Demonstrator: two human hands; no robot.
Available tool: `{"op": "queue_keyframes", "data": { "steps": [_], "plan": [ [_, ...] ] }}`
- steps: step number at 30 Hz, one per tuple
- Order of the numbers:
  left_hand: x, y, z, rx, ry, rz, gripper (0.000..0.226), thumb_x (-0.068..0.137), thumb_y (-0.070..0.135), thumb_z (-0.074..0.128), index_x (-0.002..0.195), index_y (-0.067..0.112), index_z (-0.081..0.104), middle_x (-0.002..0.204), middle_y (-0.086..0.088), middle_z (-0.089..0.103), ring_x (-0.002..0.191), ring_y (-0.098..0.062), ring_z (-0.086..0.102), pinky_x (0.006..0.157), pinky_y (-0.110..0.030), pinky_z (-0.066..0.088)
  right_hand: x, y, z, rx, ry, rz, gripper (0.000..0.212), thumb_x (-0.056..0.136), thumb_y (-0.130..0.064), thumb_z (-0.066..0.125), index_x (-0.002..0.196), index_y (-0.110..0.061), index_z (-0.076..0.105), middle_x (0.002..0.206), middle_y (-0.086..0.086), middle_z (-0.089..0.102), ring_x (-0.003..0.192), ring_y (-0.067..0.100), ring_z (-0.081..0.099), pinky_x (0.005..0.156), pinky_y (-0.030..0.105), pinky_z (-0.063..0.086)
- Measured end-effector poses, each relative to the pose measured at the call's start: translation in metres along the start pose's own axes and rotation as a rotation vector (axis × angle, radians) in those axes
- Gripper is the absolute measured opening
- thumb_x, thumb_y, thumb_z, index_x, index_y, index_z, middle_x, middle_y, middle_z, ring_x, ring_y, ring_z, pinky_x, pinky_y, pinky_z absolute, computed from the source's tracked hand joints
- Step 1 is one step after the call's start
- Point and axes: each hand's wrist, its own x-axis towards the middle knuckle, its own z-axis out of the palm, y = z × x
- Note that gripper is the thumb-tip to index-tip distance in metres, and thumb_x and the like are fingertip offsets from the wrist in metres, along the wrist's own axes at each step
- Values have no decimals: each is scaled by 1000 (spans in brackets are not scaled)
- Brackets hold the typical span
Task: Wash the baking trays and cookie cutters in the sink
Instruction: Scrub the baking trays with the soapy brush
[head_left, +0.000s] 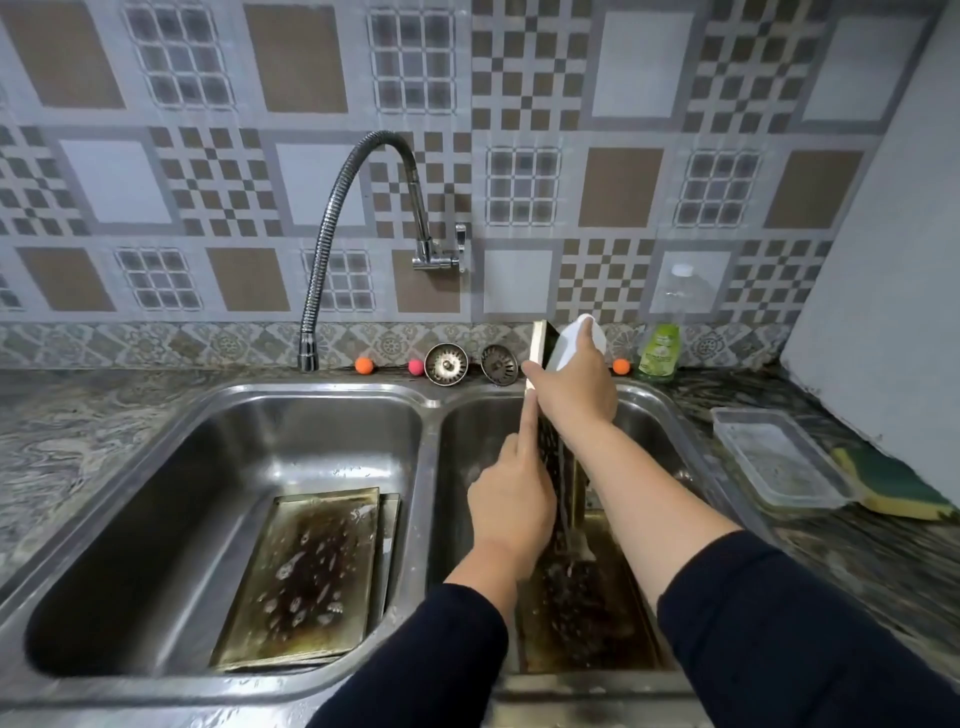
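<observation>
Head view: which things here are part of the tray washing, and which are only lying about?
In use: upright baking tray in right basin, left hand, right hand holding white object, stained trays in left basin.

Lying about: green soap bottle, clear plastic container, yellow-green sponge, two metal strainers.

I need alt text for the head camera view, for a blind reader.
Over the right sink basin, the left hand and right hand hold a baking tray upright on edge; the right also holds something white. Two dirty trays lie in the left basin.
</observation>
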Motion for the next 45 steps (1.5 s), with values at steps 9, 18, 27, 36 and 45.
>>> {"op": "queue_keyframes", "data": {
  "steps": [9, 18, 27, 36, 45],
  "plan": [
    [31, -40, -8, -204, -217, -188, 59, 98, 58, 18, 151, 44, -4, 148, -3, 41, 126, -24, 50, 99, -40, 43, 8, 17, -39, 818, -148, 127, 75, 79, -19, 64, 147, -23, 34, 148, -3, 42, 133, 18, 42, 108, 36, 33],
    [32, -40, -17, -634, -7, -169, 61, 97, 44, 48, 151, 41, 20, 151, 8, 39, 137, -8, 36, 108, -22, 29, 7, 48, -61, 806, -236, 147, 16, 71, -35, 56, 84, -25, 59, 91, -3, 59, 97, 26, 56, 92, 42, 40],
    [50, -34, -26, -678, 214, -124, 55, 94, 35, 58, 145, 37, 37, 136, 25, 41, 121, 21, 38, 101, -4, 31, 33, 50, -105, 194, 115, -224, 70, 91, -32, 60, 151, -29, 23, 151, 0, 35, 134, 21, 37, 101, 27, 32],
    [68, -6, -21, -731, 439, -200, 46, 101, 25, 48, 145, 32, 40, 141, 14, 48, 125, 8, 42, 101, -4, 34, -63, 82, -38, 101, -176, -494, 80, 85, -24, 67, 140, -55, 19, 142, -8, 47, 125, 13, 49, 96, 18, 40],
    [50, 32, 12, -756, 309, -103, 47, 100, 24, 49, 146, 28, 39, 135, 23, 45, 121, 21, 40, 101, -5, 32, 45, 32, -71, 42, -27, -509, 73, 88, -27, 65, 147, -39, 25, 143, -1, 49, 125, 20, 49, 95, 24, 39]
  ]
}}
